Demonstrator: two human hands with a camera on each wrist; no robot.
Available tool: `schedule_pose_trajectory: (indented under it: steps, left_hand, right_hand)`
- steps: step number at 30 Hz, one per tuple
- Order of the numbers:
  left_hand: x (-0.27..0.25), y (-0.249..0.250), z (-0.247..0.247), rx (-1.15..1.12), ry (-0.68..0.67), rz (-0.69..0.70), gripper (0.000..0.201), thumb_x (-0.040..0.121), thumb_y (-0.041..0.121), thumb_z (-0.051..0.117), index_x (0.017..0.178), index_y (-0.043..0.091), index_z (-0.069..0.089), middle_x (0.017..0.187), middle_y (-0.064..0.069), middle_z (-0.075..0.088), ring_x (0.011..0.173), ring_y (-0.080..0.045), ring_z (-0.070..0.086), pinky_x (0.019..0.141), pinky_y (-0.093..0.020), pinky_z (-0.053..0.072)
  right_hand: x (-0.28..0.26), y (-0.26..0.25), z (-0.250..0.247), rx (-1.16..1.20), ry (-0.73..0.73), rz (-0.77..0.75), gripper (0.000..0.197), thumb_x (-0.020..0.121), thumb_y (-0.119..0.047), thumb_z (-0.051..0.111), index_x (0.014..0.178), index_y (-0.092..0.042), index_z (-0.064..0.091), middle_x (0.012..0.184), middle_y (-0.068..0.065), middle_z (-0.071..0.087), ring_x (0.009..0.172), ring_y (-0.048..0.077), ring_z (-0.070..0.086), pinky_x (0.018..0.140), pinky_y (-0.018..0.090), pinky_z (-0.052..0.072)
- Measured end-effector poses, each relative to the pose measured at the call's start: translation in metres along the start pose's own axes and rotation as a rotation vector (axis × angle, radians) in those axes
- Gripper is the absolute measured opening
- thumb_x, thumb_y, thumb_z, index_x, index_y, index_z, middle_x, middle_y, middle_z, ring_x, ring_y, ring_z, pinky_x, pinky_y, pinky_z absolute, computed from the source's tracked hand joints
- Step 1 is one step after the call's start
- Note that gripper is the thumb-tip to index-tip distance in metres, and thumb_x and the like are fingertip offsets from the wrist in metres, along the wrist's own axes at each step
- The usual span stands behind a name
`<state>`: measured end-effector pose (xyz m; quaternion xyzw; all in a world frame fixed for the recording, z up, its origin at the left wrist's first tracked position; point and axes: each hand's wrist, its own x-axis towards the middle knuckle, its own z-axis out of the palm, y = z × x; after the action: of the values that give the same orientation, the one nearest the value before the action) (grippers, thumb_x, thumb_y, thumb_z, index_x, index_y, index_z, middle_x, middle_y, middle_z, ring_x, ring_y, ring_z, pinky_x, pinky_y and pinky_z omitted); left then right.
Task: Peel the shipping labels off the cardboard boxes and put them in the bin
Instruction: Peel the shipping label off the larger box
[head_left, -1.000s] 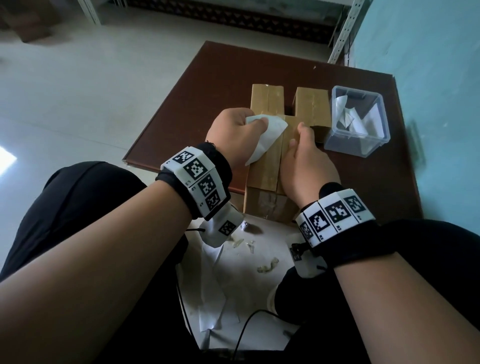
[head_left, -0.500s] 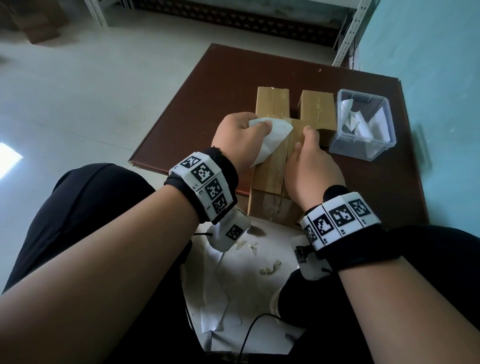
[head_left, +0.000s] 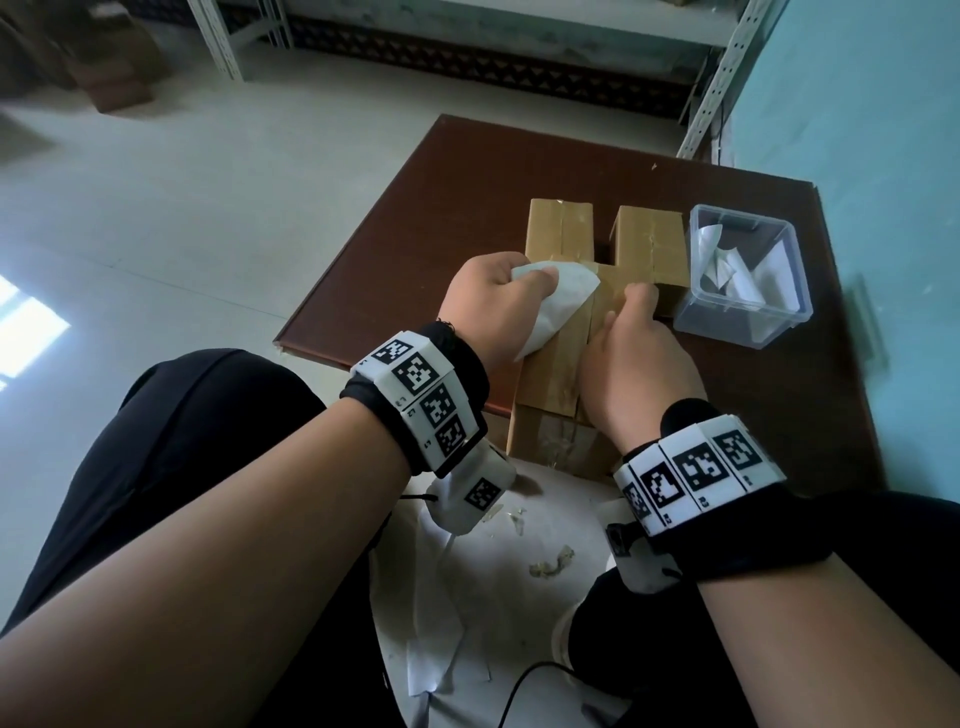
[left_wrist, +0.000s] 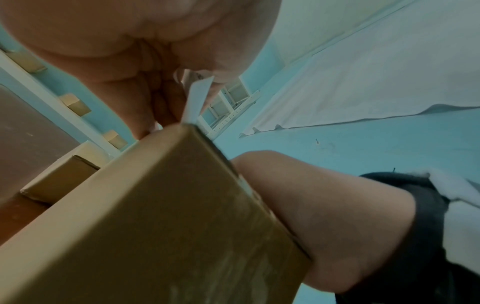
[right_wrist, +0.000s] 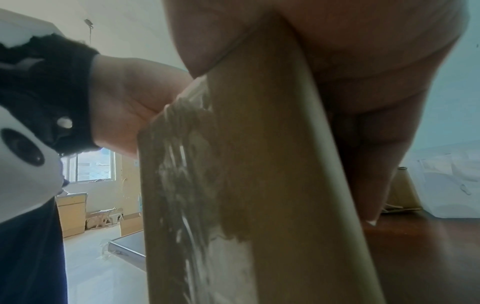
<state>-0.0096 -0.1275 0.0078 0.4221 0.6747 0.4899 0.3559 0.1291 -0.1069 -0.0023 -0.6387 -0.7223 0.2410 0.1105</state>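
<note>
Cardboard box (head_left: 558, 358) lies lengthwise at the desk's (head_left: 415, 234) near edge, overhanging toward the person. Left hand (head_left: 493, 306) at the box's 10 o'clock, fingers curled round a white shipping label (head_left: 558, 306) lifted off the top face. Right hand (head_left: 631, 364) at 3 o'clock, gripping the box's right side, thumb on top. Two more boxes (head_left: 649, 239) at 12 o'clock. Clear plastic bin (head_left: 737, 327) at 2 o'clock, holding peeled labels.

Right hand (head_left: 631, 364) fingertips hidden behind box (head_left: 556, 364).
</note>
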Motion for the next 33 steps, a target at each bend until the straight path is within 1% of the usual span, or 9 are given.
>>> schedule_pose_trajectory:
  steps: [6,10,14,17,21,23,27,31,33]
  left_hand:
    - [-0.0002,-0.0023,0.0028,-0.055,0.012,-0.019,0.038,0.096,0.022,0.063,0.06,0.019,0.054,0.062,0.002,0.05,0.063,-0.016,0.05,0.061,-0.029,0.041]
    - [-0.0003,-0.0038,0.0045,-0.081,0.033,-0.035,0.04,0.096,0.021,0.063,0.058,0.02,0.049,0.066,-0.002,0.046,0.066,-0.017,0.047,0.062,-0.03,0.039]
    - [-0.0009,-0.0043,0.0064,-0.102,0.04,-0.044,0.038,0.096,0.022,0.064,0.059,0.022,0.055,0.062,0.007,0.051,0.066,-0.014,0.051,0.064,-0.028,0.041]
    - [-0.0015,-0.0053,0.0079,-0.121,0.036,-0.049,0.026,0.096,0.024,0.064,0.07,0.017,0.064,0.065,0.009,0.054,0.071,-0.014,0.054,0.07,-0.03,0.043]
    - [-0.0043,-0.0067,0.0079,-0.128,0.051,-0.036,0.039,0.095,0.024,0.063,0.058,0.022,0.053,0.063,0.006,0.051,0.066,-0.016,0.05,0.065,-0.032,0.042]
    - [-0.005,-0.0068,0.0074,-0.143,0.056,-0.033,0.039,0.095,0.022,0.063,0.058,0.022,0.054,0.063,0.006,0.052,0.066,-0.016,0.051,0.064,-0.031,0.042]
    - [-0.0049,-0.0069,0.0066,-0.161,0.048,-0.022,0.023,0.087,0.032,0.063,0.072,0.015,0.062,0.073,-0.003,0.056,0.072,-0.019,0.055,0.068,-0.035,0.045]
    - [-0.0055,-0.0091,0.0065,-0.182,0.061,-0.027,0.031,0.088,0.032,0.063,0.078,0.003,0.065,0.074,-0.004,0.058,0.072,-0.021,0.057,0.068,-0.037,0.048]
    - [-0.0051,-0.0096,0.0071,-0.182,0.061,-0.024,0.029,0.09,0.031,0.064,0.079,0.004,0.067,0.074,-0.004,0.059,0.073,-0.021,0.058,0.068,-0.038,0.049]
  right_hand:
    - [-0.0026,0.0002,0.0013,0.001,0.049,-0.023,0.036,0.114,-0.027,0.029,0.145,-0.009,0.031,0.12,0.025,0.064,0.102,0.046,0.067,0.072,0.04,0.037]
    - [-0.0064,-0.0024,-0.0006,0.011,0.054,-0.016,0.038,0.114,-0.027,0.03,0.145,-0.006,0.032,0.123,0.025,0.064,0.104,0.045,0.067,0.073,0.039,0.038]
    - [-0.0083,-0.0027,-0.0028,0.014,0.055,-0.009,0.037,0.114,-0.028,0.03,0.144,-0.006,0.033,0.123,0.025,0.064,0.103,0.045,0.067,0.071,0.039,0.036]
    - [-0.0081,-0.0023,-0.0023,0.014,0.05,0.006,0.038,0.114,-0.028,0.029,0.146,-0.006,0.032,0.126,0.026,0.062,0.106,0.046,0.066,0.073,0.039,0.036]
    - [-0.0085,-0.0028,-0.0016,0.006,0.051,0.01,0.039,0.114,-0.028,0.029,0.146,-0.007,0.031,0.126,0.025,0.062,0.106,0.046,0.066,0.072,0.039,0.035]
    - [-0.0086,-0.003,-0.0012,0.003,0.053,0.007,0.037,0.114,-0.028,0.029,0.145,-0.007,0.031,0.124,0.024,0.062,0.103,0.045,0.066,0.071,0.039,0.034]
    - [-0.0082,-0.0024,-0.0006,-0.006,0.061,-0.003,0.036,0.114,-0.028,0.029,0.143,-0.008,0.031,0.12,0.024,0.062,0.095,0.042,0.064,0.068,0.038,0.035]
    - [-0.0083,-0.0016,0.0001,-0.004,0.06,-0.006,0.038,0.114,-0.029,0.029,0.145,-0.008,0.031,0.121,0.024,0.062,0.099,0.044,0.066,0.069,0.039,0.037]
    - [-0.0086,-0.0014,-0.0001,-0.003,0.064,-0.01,0.038,0.114,-0.029,0.029,0.145,-0.008,0.031,0.121,0.024,0.062,0.1,0.045,0.066,0.07,0.04,0.037]
